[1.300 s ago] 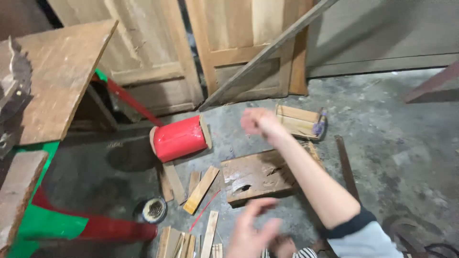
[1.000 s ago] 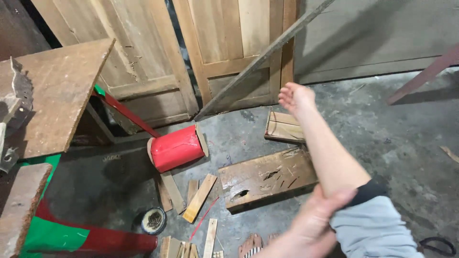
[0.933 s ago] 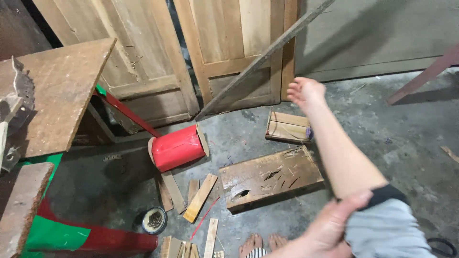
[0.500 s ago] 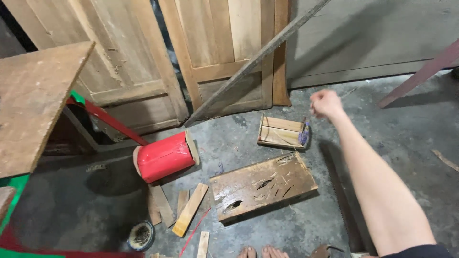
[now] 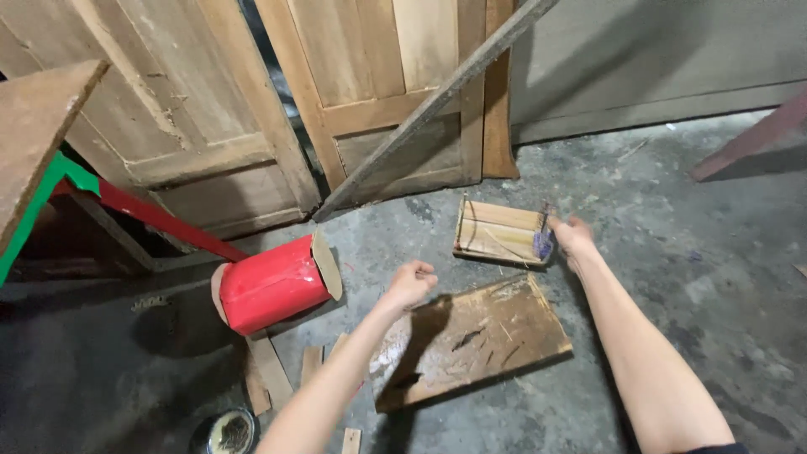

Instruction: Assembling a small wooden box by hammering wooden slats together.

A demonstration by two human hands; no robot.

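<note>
On the rough grey concrete floor, just in front of a pair of worn wooden doors, lies a shallow wooden tray, rectangular, with raised edges; inside it show a few thin curved dark lines and pale slats, too small to make out further. At its right edge sits a small bluish-purple object, and the right hand reaches to that edge with fingers curled about it, seemingly gripping the object or the tray's rim; which of the two I cannot tell. The left hand is clenched in a loose fist and holds nothing visible, hovering above the near corner of a flat, scarred wooden board whose surface is chipped, gouged and smeared white at one end. To the left lies a red cylinder on its side, with a tan disc at each end. Short wood offcuts are scattered flat beside it, and a small round tin with a dirty yellowish inside sits at the lower edge. A long grey beam leans across the doors, and a red and green painted frame stands under a brown tabletop at the left.
</note>
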